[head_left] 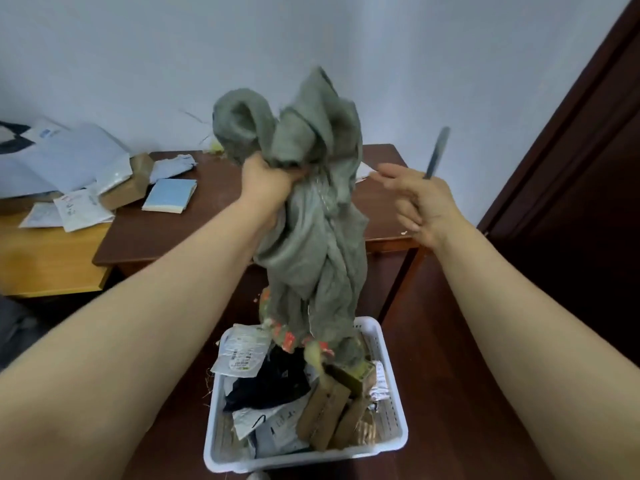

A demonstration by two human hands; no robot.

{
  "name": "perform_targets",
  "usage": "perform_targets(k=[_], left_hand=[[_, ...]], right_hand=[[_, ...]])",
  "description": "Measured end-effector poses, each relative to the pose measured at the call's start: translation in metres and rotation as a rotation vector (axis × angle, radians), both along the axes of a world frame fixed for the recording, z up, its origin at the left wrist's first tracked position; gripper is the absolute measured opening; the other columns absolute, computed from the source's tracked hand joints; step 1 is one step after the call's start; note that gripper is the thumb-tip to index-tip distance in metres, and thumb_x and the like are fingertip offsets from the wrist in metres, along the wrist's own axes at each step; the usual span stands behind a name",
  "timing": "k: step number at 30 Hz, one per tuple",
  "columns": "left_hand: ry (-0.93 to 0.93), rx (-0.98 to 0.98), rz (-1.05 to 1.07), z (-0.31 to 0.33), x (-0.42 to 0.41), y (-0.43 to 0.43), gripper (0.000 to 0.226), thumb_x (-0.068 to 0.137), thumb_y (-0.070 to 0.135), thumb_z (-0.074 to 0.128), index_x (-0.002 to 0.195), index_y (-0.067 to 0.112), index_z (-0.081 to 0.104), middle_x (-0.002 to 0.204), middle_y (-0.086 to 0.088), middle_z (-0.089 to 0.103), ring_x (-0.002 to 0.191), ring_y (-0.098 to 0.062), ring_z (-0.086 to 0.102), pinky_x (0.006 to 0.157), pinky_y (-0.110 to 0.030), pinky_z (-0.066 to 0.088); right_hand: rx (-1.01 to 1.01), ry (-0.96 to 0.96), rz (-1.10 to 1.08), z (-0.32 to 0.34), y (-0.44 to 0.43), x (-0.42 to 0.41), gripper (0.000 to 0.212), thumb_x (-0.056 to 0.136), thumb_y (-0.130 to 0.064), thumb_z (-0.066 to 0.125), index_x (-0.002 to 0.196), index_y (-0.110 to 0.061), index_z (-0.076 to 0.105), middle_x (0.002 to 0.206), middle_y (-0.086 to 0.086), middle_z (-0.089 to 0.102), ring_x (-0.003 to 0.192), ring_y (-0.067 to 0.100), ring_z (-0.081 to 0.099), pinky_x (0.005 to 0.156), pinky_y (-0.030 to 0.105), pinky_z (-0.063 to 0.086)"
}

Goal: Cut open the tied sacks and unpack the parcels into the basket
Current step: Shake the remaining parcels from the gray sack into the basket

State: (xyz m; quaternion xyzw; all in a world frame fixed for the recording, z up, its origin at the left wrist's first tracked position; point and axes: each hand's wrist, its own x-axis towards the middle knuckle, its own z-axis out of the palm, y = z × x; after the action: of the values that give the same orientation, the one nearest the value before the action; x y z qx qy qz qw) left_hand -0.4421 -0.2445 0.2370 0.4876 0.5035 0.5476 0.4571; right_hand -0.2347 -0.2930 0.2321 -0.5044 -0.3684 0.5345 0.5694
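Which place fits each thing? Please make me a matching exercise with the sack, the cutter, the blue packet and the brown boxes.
Things:
1. sack
2. cutter
3. blue packet
4. brown boxes

Places:
A. on the dark table
B. in the white basket
C. gripped by the left hand
D. held in the right hand

Pairs: 1-C, 2-D, 3-A, 4-B

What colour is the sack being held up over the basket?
The sack is a dull grey-green; head view.
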Motion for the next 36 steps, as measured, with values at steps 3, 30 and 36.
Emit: perform_targets(k=[3, 30, 36], left_hand=[[-0.234, -0.077, -0.049, 0.031, 0.001, -0.002, 0.026, 0.079, 0.013, 0.077, 0.101, 0.005, 0.066, 0.092, -0.007, 0.073, 0.080, -0.018, 0.072, 0.073, -0.032, 0.059], [0.192, -0.284, 0.318, -0.031, -0.053, -0.024, 0.034, 0.078, 0.005, 0.070, 0.102, 0.008, 0.046, 0.098, -0.008, 0.055, 0.099, -0.027, 0.058, 0.085, -0.038, 0.052], [0.209, -0.461, -0.569, -0.038, -0.017, -0.047, 0.133, 0.075, -0.002, 0.074, 0.140, 0.028, -0.037, 0.152, -0.001, 0.031, 0.131, -0.021, 0.041, 0.106, -0.042, 0.040]], right_hand=[[-0.032, -0.113, -0.027, -0.026, -0.006, 0.005, 0.063, 0.075, -0.006, 0.076, 0.132, -0.008, 0.049, 0.125, 0.002, 0.063, 0.051, -0.001, 0.057, 0.037, 0.017, 0.039], [-0.243, -0.032, -0.295, -0.038, 0.001, -0.013, 0.019, 0.080, -0.004, 0.056, 0.069, -0.015, 0.046, 0.047, 0.000, 0.036, 0.029, 0.009, 0.025, 0.035, 0.016, 0.015], [-0.282, 0.085, -0.092, -0.021, 0.004, -0.045, 0.014, 0.084, -0.007, 0.061, 0.072, -0.008, 0.054, 0.046, 0.003, 0.048, 0.032, 0.012, 0.040, 0.032, 0.017, 0.033]])
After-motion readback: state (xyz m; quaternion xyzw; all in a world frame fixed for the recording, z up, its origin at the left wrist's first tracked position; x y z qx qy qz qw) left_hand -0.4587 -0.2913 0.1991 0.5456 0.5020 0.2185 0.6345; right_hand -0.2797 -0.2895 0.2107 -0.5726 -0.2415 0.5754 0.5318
